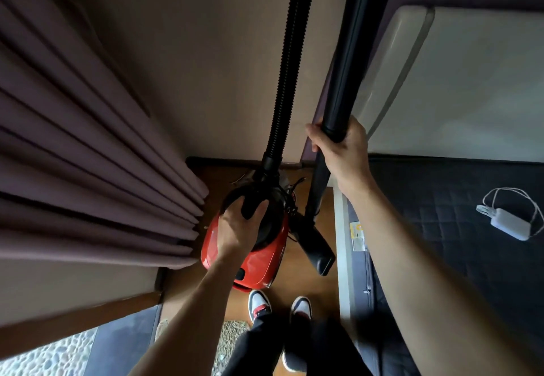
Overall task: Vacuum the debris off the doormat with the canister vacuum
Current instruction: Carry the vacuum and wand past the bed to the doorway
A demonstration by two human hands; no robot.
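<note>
A red canister vacuum [259, 263] stands on the wooden floor in a narrow gap between curtain and bed. My left hand [238, 228] grips the black carry handle on its top. A ribbed black hose [287, 60] rises from the canister out of the top of the view. My right hand [338, 143] grips the black wand tube [359, 43], which stands nearly upright; its floor nozzle [316, 250] rests on the floor to the right of the canister. A speckled doormat [232, 334] shows partly behind my feet, largely hidden by my legs.
Purple curtain folds [88, 140] hang close on the left. A bed with a dark quilted mattress [441, 216] and a pale headboard [471, 75] fills the right, with a white charger and cable [509, 222] on it. A beige wall closes the far end.
</note>
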